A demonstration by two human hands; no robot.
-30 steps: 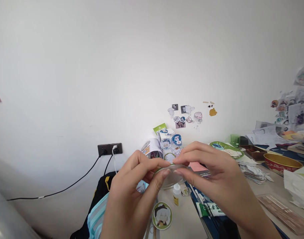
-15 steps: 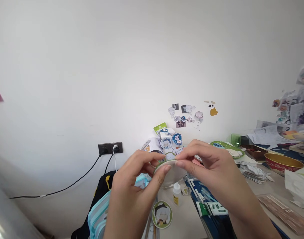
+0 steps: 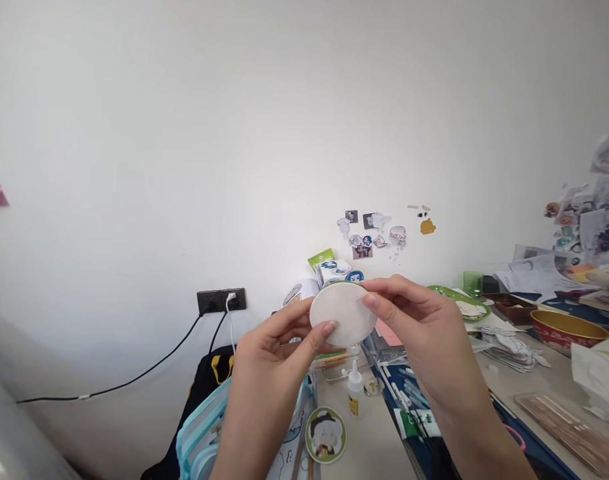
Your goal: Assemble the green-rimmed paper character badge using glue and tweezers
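A round white disc [image 3: 345, 315] with a thin green edge at its top is held up above the table, its plain face toward me. My left hand [image 3: 272, 367] pinches it at the lower left, thumb on the face and fingers behind. At the upper right edge, my right hand [image 3: 417, 327] grips it between thumb and fingers. Below lies a round cartoon piece [image 3: 325, 435] with a green border and a white-haired figure. A small glue bottle [image 3: 355, 393] with a yellow label and an uncovered narrow tip stands just behind that piece.
Pens and green-and-white packaging [image 3: 415, 421] lie on the right. Farther right are a red and gold bowl [image 3: 567, 327], a paper pile [image 3: 509, 347] and a brown flat case [image 3: 567, 427]. A light-blue edged bag [image 3: 199, 427] is at left. Paper cutouts [image 3: 362, 250] hang on the wall.
The disc has turned from nearly edge-on to showing its white face. Both hands have shifted their grip around its rim. The bottle's narrow tip now shows clear of the disc.
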